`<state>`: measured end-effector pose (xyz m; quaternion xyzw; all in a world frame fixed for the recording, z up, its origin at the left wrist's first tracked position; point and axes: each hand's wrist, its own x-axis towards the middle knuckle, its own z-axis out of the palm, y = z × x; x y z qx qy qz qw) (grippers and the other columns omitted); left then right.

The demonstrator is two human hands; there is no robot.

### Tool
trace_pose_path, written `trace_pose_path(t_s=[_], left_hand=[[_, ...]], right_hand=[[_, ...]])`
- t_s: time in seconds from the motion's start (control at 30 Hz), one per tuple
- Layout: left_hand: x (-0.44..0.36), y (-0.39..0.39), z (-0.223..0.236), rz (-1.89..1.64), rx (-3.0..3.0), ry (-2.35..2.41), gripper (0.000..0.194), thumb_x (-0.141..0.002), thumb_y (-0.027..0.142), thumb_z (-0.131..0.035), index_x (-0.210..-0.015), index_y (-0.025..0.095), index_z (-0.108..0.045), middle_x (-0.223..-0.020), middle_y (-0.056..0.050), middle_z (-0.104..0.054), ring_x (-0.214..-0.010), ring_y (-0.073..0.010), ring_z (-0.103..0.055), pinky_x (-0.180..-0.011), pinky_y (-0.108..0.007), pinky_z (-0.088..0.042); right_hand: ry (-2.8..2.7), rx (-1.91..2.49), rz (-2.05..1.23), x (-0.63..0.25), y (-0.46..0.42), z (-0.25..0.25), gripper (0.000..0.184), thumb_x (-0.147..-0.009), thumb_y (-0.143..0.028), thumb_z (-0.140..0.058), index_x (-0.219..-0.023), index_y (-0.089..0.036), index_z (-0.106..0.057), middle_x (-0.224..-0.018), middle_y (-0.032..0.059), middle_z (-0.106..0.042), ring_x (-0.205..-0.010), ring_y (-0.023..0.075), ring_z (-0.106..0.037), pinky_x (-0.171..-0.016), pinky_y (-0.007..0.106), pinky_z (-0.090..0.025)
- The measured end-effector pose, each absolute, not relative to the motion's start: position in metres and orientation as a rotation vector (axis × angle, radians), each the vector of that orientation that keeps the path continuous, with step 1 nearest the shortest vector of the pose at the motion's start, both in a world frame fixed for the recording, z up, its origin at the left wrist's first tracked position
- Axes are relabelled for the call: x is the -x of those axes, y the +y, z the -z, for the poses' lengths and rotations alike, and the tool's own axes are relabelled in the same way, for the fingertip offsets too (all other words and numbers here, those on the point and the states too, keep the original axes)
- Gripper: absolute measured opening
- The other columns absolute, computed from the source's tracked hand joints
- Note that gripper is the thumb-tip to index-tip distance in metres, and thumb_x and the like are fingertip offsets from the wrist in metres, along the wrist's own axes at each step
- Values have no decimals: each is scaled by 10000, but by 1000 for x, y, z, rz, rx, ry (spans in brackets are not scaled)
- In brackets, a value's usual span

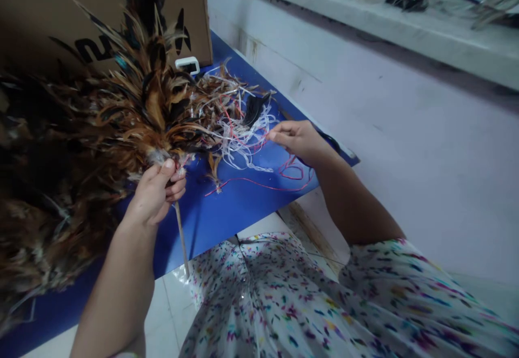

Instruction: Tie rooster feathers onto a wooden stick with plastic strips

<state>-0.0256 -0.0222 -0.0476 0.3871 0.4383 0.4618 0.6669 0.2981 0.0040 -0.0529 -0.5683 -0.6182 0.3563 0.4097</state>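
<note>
My left hand (156, 193) is closed around the base of a bunch of brown and black feathers (138, 104), where a thin stick (181, 239) hangs down from it. My right hand (298, 139) is pinched on a thin string that runs from a tangle of white and red strings (243, 136). Both rest over a blue sheet (227, 206) on the floor. Loose red thread (284, 177) lies under my right wrist.
A big heap of feathers (36, 196) fills the left side. A cardboard box (48, 17) stands behind it. A pale wall with a ledge (385, 28) carrying cables runs along the right. White floor tiles (170, 304) and my patterned clothing (308, 304) are below.
</note>
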Motion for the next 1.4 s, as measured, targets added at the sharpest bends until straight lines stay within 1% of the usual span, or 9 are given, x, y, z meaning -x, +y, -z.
trace_pose_path(t_s=[0.23, 0.47, 0.63, 0.77, 0.93, 1.07, 1.23, 1.3, 1.4], left_hand=[[24, -22, 45, -1055, -826, 1034, 386, -823, 349, -747, -695, 173, -429, -580, 72, -412, -396, -14, -280, -364, -121, -212], [30, -20, 41, -1078, -794, 1031, 394, -834, 382, -743, -710, 174, -432, -587, 78, -400, -394, -7, -270, -372, -128, -197], [31, -19, 38, -1119, -785, 1070, 360, -856, 365, -719, -728, 176, -440, -584, 81, -392, -390, -6, -271, -373, -132, -176], [32, -19, 36, -1124, -763, 1090, 351, -858, 366, -716, -735, 182, -444, -578, 83, -391, -384, -8, -269, -371, -141, -174], [36, -18, 36, -1137, -755, 1068, 374, -854, 381, -724, -730, 182, -432, -587, 80, -406, -387, -7, -287, -370, -142, -180], [38, -17, 36, -1157, -763, 1061, 400, -856, 377, -723, -704, 180, -409, -587, 78, -406, -390, -4, -282, -369, -137, -183], [39, -17, 36, -1164, -725, 1083, 401, -860, 365, -720, -699, 179, -402, -578, 79, -400, -391, -5, -280, -369, -129, -191], [41, -17, 36, -1165, -710, 1069, 399, -854, 366, -727, -705, 179, -407, -580, 80, -401, -391, -4, -286, -369, -129, -197], [46, -15, 36, -1182, -716, 1050, 379, -852, 370, -730, -724, 176, -431, -581, 81, -406, -388, -2, -286, -366, -129, -204]], right_hand=[[-1739, 1470, -744, -292, -10, 83, 253, -802, -431, -639, -730, -191, -675, -543, -31, -458, -523, 94, -345, -508, 263, -265], [-1822, 1509, -631, -287, -1, 84, 229, -809, -413, -624, -735, -205, -686, -525, -22, -460, -511, 108, -355, -525, 281, -294], [-1934, 1505, -692, -277, -1, 93, 251, -860, -452, -604, -803, -228, -700, -555, -8, -528, -514, 134, -429, -535, 298, -327], [-2168, 1567, -574, -269, -1, 102, 204, -799, -424, -707, -904, -251, -687, -594, -24, -565, -533, 141, -489, -565, 293, -331], [-2293, 1561, -613, -265, 2, 102, 79, -857, -269, -592, -805, -221, -626, -687, 8, -664, -584, 145, -550, -610, 286, -355], [-2253, 1565, -605, -269, 19, 99, 90, -836, -277, -598, -769, -221, -620, -659, 12, -646, -589, 154, -555, -615, 293, -370], [-2127, 1576, -367, -277, 64, 83, 70, -820, -280, -620, -776, -228, -633, -665, 27, -623, -612, 175, -542, -636, 328, -388], [-2147, 1545, -239, -273, 80, 74, 57, -823, -241, -611, -829, -219, -663, -752, 58, -660, -715, 216, -586, -700, 362, -424], [-2257, 1384, -10, -248, 89, 59, 247, -794, -112, -557, -974, -194, -705, -1067, 116, -698, -1061, 328, -594, -911, 471, -432]])
